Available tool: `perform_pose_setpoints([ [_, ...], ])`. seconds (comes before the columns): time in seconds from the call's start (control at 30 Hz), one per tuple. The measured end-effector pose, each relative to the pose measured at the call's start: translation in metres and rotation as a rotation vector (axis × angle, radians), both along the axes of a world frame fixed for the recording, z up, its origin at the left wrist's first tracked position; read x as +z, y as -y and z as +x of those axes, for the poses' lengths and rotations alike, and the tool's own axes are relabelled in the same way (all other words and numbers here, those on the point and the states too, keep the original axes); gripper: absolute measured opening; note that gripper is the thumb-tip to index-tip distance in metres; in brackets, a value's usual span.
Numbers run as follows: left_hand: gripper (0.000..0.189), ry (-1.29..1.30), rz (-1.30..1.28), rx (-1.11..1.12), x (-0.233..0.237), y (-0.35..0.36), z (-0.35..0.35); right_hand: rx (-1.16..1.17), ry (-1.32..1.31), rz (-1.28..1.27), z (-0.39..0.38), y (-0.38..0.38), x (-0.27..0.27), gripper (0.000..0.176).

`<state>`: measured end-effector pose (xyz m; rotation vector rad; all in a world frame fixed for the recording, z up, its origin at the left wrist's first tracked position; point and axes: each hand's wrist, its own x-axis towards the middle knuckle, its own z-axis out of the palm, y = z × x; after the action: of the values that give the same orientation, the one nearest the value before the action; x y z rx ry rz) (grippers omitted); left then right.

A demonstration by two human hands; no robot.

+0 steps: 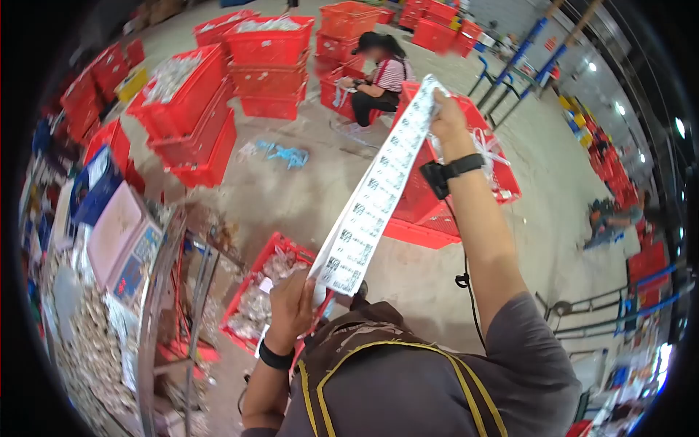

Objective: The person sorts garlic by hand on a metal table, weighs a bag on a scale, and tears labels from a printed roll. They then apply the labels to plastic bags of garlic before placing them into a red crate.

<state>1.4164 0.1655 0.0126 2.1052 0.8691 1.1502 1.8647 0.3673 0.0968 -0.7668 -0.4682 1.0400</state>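
A long folded strip of printed white labels (378, 189), each with a square code, stretches diagonally before my body. Its lower end is gripped by my left hand (293, 306), fingers closed around the edge. High on the right, my right hand (448, 116) pinches the upper end with the arm stretched out. Below my left hand sits a red crate (237, 306) holding clear plastic bags (255, 302) of small items. Behind the strip stands a red crate stack (422, 197), partly hidden by it, with white straps (491, 148) in the top one.
At left, a worktable carries a pile of small pale pieces (91, 342) and a digital scale (127, 244). Stacked red crates (193, 142) stand beyond it. Blue plastic (284, 154) lies on the floor. A co-worker (382, 76) sits by the crates. Trolley handles (619, 313) are at right.
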Motion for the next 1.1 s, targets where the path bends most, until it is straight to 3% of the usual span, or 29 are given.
perform_pose_setpoints([
  [0.1,0.021,0.056,-0.005,0.016,-0.001,0.005,0.000,-0.120,-0.020,-0.024,-0.013,-0.003,-0.030,0.014],
  [0.13,0.021,0.040,0.013,-0.024,-0.004,0.007,-0.002,-0.036,-0.063,-0.030,-0.052,0.027,-0.004,0.014],
  [0.23,0.026,-0.013,-0.062,0.027,-0.013,0.011,-0.010,-0.214,-0.056,-0.112,-0.022,-0.009,-0.071,0.012],
  [0.3,0.032,0.151,-0.060,0.168,-0.016,0.011,-0.017,-0.314,-0.232,-0.136,-0.017,-0.008,-0.077,0.013],
  [0.37,0.038,0.229,-0.262,0.264,-0.013,0.010,-0.032,-0.356,-0.256,-0.140,-0.003,-0.006,-0.084,0.014],
  [0.47,0.041,0.208,-0.300,0.357,-0.011,0.007,-0.039,-0.321,-0.280,-0.108,0.010,-0.008,-0.090,0.014],
  [0.7,0.040,0.223,-0.402,0.475,-0.029,-0.009,-0.053,-0.208,-0.271,-0.005,0.045,-0.008,-0.051,0.022],
  [0.93,0.038,0.100,-0.365,0.567,-0.063,-0.032,-0.045,-0.317,-0.232,0.164,0.183,-0.017,0.018,0.023],
  [1.1,0.035,0.101,-0.326,0.550,-0.061,-0.050,-0.011,-0.542,-0.066,0.306,0.247,-0.016,0.086,0.023],
])
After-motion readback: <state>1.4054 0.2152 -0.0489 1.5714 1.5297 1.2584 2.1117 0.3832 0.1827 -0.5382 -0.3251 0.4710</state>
